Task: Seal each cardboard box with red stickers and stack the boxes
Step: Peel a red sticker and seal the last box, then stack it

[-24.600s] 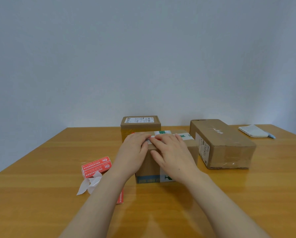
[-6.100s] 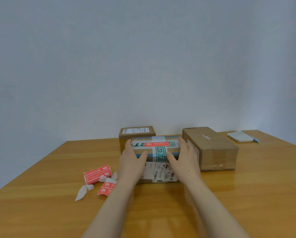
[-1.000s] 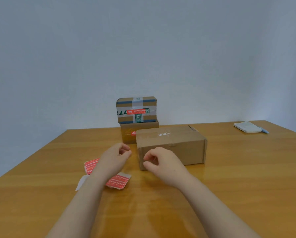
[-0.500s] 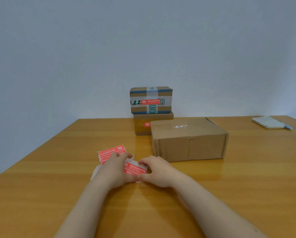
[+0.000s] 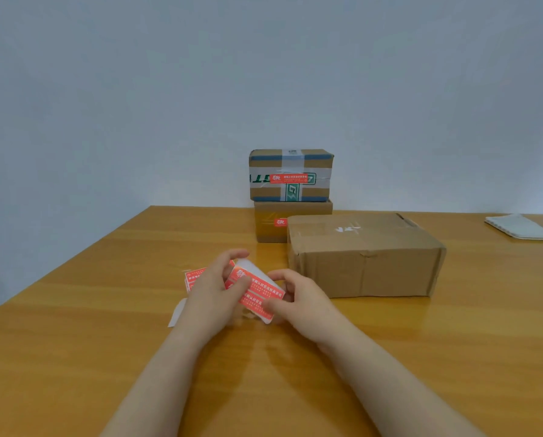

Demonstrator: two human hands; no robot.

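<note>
A long plain cardboard box (image 5: 365, 257) lies on the wooden table (image 5: 74, 357), right of centre, with no red sticker showing on it. Behind it stand two stacked boxes: a taped box with a red sticker (image 5: 290, 175) on top of a smaller box (image 5: 268, 227) with a red sticker. In front of the long box, my left hand (image 5: 213, 288) and my right hand (image 5: 298, 298) both pinch a sheet of red stickers (image 5: 257, 294), lifted a little off the table. A roll of red stickers (image 5: 192, 276) lies just behind my left hand.
A scrap of white backing paper (image 5: 176, 313) lies on the table beside my left wrist. A white notebook-like object (image 5: 519, 227) with a blue pen rests at the far right. A pale wall rises behind the table.
Since a second ago both hands came down onto the sticker sheet left of the long box, took hold of it and lifted its far edge. The boxes have not moved.
</note>
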